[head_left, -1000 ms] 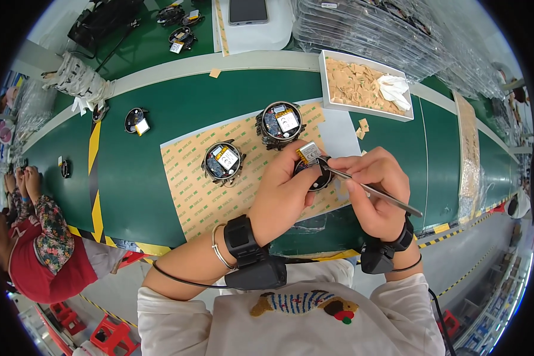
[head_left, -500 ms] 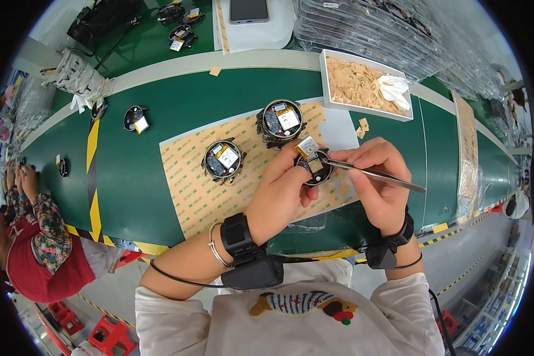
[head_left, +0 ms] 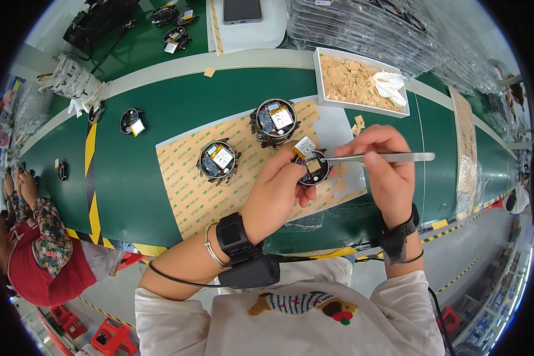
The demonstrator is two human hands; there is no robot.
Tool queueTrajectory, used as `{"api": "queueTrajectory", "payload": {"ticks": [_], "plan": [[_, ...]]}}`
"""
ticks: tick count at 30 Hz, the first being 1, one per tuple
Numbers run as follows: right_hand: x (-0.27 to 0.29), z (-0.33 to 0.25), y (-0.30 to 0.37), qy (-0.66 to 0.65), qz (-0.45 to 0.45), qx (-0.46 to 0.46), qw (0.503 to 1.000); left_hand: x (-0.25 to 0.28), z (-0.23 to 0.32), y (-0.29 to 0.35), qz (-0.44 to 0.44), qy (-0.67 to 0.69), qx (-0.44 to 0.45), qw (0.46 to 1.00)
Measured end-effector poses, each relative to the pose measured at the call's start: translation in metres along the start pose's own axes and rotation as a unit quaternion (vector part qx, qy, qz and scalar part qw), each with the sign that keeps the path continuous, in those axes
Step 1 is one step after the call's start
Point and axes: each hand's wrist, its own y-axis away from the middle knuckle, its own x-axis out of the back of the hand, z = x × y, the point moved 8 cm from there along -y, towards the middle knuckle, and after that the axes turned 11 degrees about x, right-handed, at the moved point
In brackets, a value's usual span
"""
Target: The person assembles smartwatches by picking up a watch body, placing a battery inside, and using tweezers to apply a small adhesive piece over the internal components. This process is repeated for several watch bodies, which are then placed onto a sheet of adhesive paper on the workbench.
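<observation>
In my left hand (head_left: pixel 277 188) I grip an opened round watch case (head_left: pixel 319 175), its circuit board facing up. A silver battery (head_left: pixel 304 147) with a yellow strip stands lifted at its upper left rim, and a small tan adhesive square (head_left: pixel 312 167) lies inside. My right hand (head_left: pixel 388 163) is closed on metal tweezers (head_left: pixel 391 157), whose tips reach the case's right inner edge. Whether the tips pinch anything is too small to tell. Under my hands lies a tan printed adhesive sheet (head_left: pixel 187 184). On it sit a watch case with battery (head_left: pixel 218 160) and a stack of watch cases (head_left: pixel 275 121).
Beyond the sheet stands a white box (head_left: pixel 362 109) of tan squares with a crumpled white tissue. Loose tan squares (head_left: pixel 358 123) lie before it. Another watch case (head_left: pixel 131 121) sits left. Clear plastic trays (head_left: pixel 344 29) are stacked behind. A co-worker's hands (head_left: pixel 26 187) are at far left.
My right hand has shifted slightly up and right, swinging the tweezers from a downward slant to nearly level. My left hand still holds the watch case in about the same place.
</observation>
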Motion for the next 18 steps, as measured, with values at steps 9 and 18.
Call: {"api": "queueTrajectory", "payload": {"ticks": [9,18], "plan": [[-0.018,-0.014,0.001,0.229,-0.123,0.096,0.961,0.0,0.0,-0.001,-0.001,0.024,-0.012,1.0],[-0.004,-0.01,-0.003,0.043,-0.058,0.052,0.996,0.002,0.0,0.0,0.026,0.025,0.003,0.999]]}}
